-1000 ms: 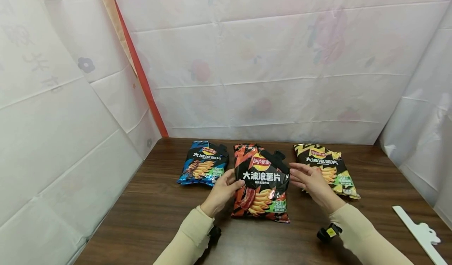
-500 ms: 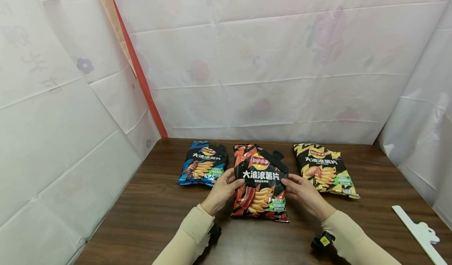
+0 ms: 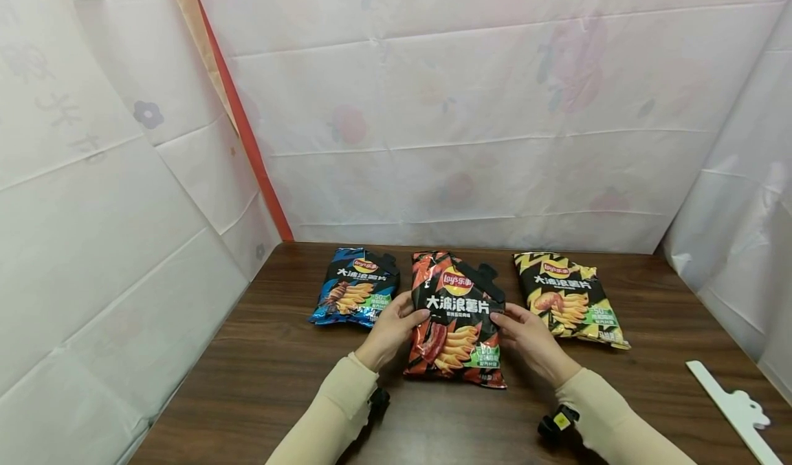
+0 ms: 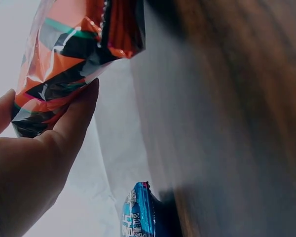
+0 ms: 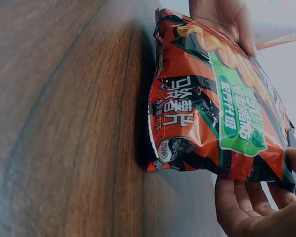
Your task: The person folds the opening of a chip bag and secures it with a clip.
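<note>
On the table (image 3: 260, 382), both hands — left (image 3: 388, 332), right (image 3: 531, 341) — grip the red bag (image 3: 458, 320), top end pointing away.

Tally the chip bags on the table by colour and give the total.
Blue chip bag: 1
Red chip bag, held at its sides by the left hand and right hand: 1
Yellow chip bag: 1
Total: 3
</note>
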`<state>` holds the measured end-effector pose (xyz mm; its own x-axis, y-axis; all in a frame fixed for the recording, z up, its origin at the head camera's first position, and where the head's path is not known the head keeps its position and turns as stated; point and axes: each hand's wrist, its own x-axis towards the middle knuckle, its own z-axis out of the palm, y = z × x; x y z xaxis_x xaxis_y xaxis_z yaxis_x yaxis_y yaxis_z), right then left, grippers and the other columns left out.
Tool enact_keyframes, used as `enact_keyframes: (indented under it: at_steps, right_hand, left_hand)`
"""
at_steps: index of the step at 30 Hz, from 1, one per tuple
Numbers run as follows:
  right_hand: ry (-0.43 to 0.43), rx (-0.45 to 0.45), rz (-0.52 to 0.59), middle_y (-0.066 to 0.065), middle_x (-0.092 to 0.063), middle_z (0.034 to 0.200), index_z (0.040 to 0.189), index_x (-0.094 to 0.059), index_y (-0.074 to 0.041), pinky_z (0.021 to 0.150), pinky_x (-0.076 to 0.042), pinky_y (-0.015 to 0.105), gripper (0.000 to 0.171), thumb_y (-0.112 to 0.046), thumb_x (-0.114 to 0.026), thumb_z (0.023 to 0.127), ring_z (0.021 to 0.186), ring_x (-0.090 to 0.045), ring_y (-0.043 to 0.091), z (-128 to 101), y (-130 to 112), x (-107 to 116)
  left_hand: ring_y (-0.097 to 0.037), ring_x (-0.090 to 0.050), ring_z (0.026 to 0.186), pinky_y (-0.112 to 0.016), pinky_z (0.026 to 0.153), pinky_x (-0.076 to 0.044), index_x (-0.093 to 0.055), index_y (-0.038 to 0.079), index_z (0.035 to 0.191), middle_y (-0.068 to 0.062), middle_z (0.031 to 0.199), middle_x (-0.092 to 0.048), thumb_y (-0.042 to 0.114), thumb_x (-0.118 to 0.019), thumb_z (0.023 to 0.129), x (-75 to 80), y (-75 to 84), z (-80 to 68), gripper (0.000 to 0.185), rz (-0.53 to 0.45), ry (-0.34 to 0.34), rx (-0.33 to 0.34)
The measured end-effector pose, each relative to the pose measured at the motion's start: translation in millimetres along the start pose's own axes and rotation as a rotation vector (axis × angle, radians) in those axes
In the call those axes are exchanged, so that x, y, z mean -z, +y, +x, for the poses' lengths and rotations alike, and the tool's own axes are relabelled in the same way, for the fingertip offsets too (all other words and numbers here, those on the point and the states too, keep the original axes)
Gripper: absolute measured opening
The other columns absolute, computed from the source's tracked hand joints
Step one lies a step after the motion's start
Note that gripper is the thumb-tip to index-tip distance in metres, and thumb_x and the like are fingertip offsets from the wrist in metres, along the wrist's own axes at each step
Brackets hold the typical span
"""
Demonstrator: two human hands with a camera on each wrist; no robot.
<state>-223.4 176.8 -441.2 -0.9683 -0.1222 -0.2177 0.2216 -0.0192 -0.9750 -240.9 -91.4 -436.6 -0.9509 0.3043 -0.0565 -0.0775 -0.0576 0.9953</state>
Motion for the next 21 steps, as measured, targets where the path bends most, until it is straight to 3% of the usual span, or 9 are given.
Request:
enact_keyframes:
  at_steps: [12, 21]
  right_hand:
    - [0.056, 0.005, 0.013, -0.010, -0.065, 0.100, 0.139, -0.047, -0.001, 0.077, -0.054, 0.026, 0.047, -0.024, -0.059, 0.099, 0.088, -0.065, 0.003, 9, -4, -2]
    - [0.074, 0.004, 0.029, -0.007, -0.063, 0.105, 0.145, -0.038, -0.002, 0.078, -0.054, 0.024, 0.054, -0.024, -0.058, 0.100, 0.089, -0.065, 0.001, 18, -8, -1]
  left_hand:
    - [-0.015, -0.063, 0.104, -0.033, 0.084, -0.053, -0.044, 0.006, 0.143, -0.021, 0.138, -0.055, 0.018, -0.062, 0.098, -0.6, 1.4, 14.9, 0.050, 0.051, 0.032, 0.019]
    - [-0.019, -0.063, 0.104, -0.039, 0.085, -0.055, -0.043, 0.010, 0.146, -0.020, 0.132, -0.058, 0.024, -0.063, 0.097, 1.0, 4.8, 28.1, 0.055, 0.127, 0.069, 0.088]
